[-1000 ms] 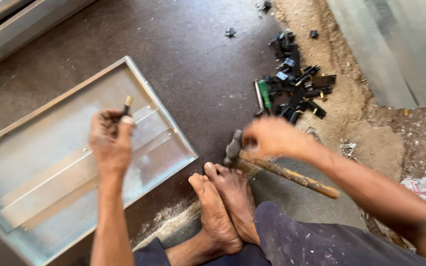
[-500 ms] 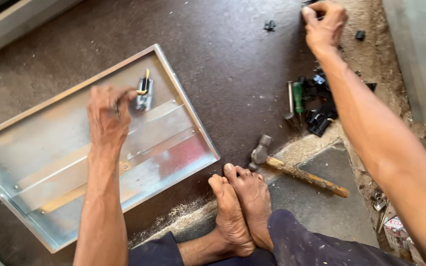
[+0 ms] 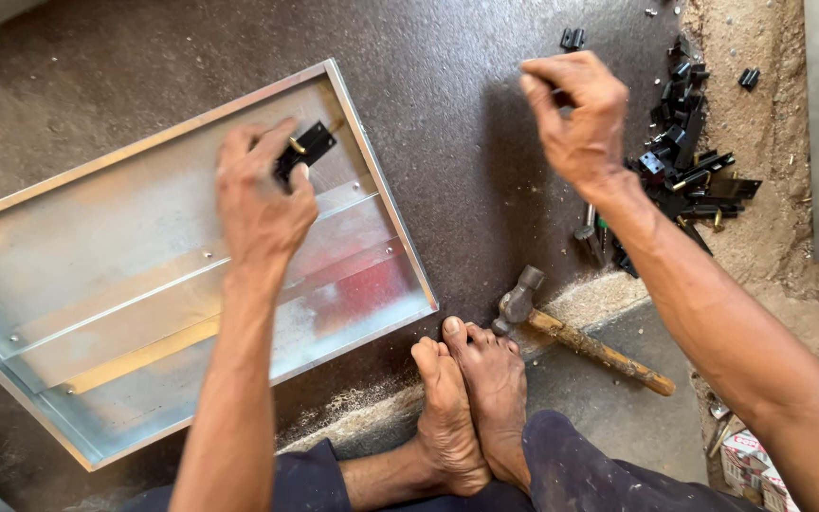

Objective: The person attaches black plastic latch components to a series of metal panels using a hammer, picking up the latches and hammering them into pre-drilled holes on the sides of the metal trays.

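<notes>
Right now my left hand (image 3: 260,194) is clenched around a small black latch (image 3: 303,150) with a brass-coloured pin, holding it over the far edge of a shallow metal tray (image 3: 97,313) that lies on the dark floor (image 3: 466,171) beneath that hand. My right hand (image 3: 575,118) is raised off to the right, well apart from the left one, its fingers pinched together on something small and dark (too blurred for me to say what it is). Just beyond and to the right of that hand lies a heap of black metal parts (image 3: 689,166), spilling toward a sandy strip. Below the right wrist a hammer (image 3: 575,332) with a wooden handle rests on the floor, untouched, its head just beside my bare feet (image 3: 471,398), which sit between the two forearms.
</notes>
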